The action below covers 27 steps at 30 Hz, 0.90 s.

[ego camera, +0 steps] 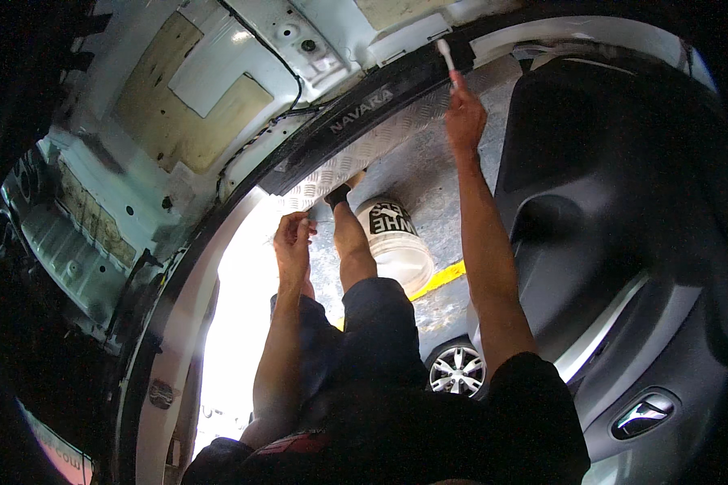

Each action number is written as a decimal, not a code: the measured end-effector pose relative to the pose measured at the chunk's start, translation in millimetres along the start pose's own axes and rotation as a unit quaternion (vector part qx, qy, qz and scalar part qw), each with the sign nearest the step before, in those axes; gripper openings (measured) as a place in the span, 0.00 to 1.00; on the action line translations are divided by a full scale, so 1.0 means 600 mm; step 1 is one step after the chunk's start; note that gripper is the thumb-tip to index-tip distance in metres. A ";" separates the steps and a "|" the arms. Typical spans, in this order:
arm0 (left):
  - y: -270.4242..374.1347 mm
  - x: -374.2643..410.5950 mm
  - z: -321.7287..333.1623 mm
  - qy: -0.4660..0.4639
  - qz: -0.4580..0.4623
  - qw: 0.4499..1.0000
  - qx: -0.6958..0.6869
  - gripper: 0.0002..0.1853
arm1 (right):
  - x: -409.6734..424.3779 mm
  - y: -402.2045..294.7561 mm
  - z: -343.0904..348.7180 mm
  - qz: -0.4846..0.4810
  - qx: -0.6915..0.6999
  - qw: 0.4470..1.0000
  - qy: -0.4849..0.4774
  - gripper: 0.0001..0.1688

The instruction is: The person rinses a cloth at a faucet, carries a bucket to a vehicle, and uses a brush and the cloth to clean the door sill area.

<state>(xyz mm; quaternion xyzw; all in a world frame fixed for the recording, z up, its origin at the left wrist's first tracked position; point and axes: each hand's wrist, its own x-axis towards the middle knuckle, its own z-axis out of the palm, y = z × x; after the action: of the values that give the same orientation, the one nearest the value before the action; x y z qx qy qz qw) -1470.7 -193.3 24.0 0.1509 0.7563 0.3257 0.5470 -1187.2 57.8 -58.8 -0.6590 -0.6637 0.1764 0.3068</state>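
Observation:
My right hand [466, 121] grips a small toothbrush-like brush [445, 54] with a pale head and a reddish handle. The head is up against the far end of the dark door sill trim [364, 112], which bears the Navara name. My left hand [292, 233] is raised near the lower end of the ridged metal side step [333, 170]. Its fingers are curled with the thumb near them, and whether anything small is between them is unclear. Beyond the sill lies the bare white floor pan [218, 91] of the vehicle.
A black cable [297, 85] runs along the floor pan and sill. The open door's dark inner panel [582, 182] rises on the right. A whitish bucket [397, 242] stands on the grey floor beside my leg, near a yellow line [440, 280]. Behind is a wheel [458, 371].

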 end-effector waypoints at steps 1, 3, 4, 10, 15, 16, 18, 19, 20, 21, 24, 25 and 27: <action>0.003 0.000 -0.001 0.000 0.005 1.000 -0.005 0.08 | 0.000 0.000 0.003 0.020 -0.040 0.999 0.009 0.23; 0.010 -0.001 0.000 -0.001 0.004 1.000 0.001 0.08 | -0.004 0.000 0.011 0.064 -0.038 0.997 -0.022 0.23; 0.011 -0.001 0.001 0.002 0.002 1.000 0.007 0.08 | -0.016 -0.002 0.018 0.056 -0.028 0.998 -0.023 0.22; 0.010 0.002 0.009 -0.001 -0.002 1.000 0.018 0.08 | 0.008 0.014 0.024 0.043 -0.046 0.997 -0.036 0.23; 0.005 0.007 0.005 0.007 -0.022 1.000 0.012 0.09 | 0.066 0.008 0.027 0.101 -0.061 0.991 0.061 0.22; 0.004 0.007 0.006 -0.003 -0.007 1.000 0.018 0.09 | 0.060 -0.001 0.029 0.145 -0.058 0.987 0.022 0.22; 0.005 0.008 0.008 -0.015 -0.002 1.000 0.002 0.09 | 0.054 -0.011 0.028 0.204 -0.034 0.977 -0.052 0.23; 0.007 0.008 0.009 -0.013 0.005 1.000 0.009 0.10 | 0.058 -0.011 0.024 0.182 -0.051 0.981 -0.051 0.21; 0.010 0.009 0.010 -0.008 0.004 1.000 0.018 0.09 | 0.059 -0.009 0.024 0.146 -0.058 0.988 -0.004 0.21; 0.012 0.009 0.011 -0.004 0.005 1.000 0.009 0.09 | 0.071 -0.002 0.021 0.109 -0.067 0.991 0.043 0.21; 0.022 0.013 0.011 0.002 0.003 1.000 0.016 0.09 | 0.107 0.025 0.022 0.092 -0.078 0.988 0.093 0.21; 0.025 0.013 0.010 0.011 -0.006 1.000 0.017 0.09 | 0.108 0.029 0.027 0.099 -0.088 0.987 0.091 0.21; 0.030 0.016 0.012 0.004 -0.007 1.000 0.018 0.09 | 0.099 0.032 0.039 0.144 -0.103 0.982 0.067 0.22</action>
<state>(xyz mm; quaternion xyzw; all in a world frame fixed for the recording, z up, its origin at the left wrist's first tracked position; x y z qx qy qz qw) -1469.7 -171.9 27.9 0.1539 0.7648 0.3090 0.5439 -1183.9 121.7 -78.2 -0.7859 -0.5546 0.1051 0.2525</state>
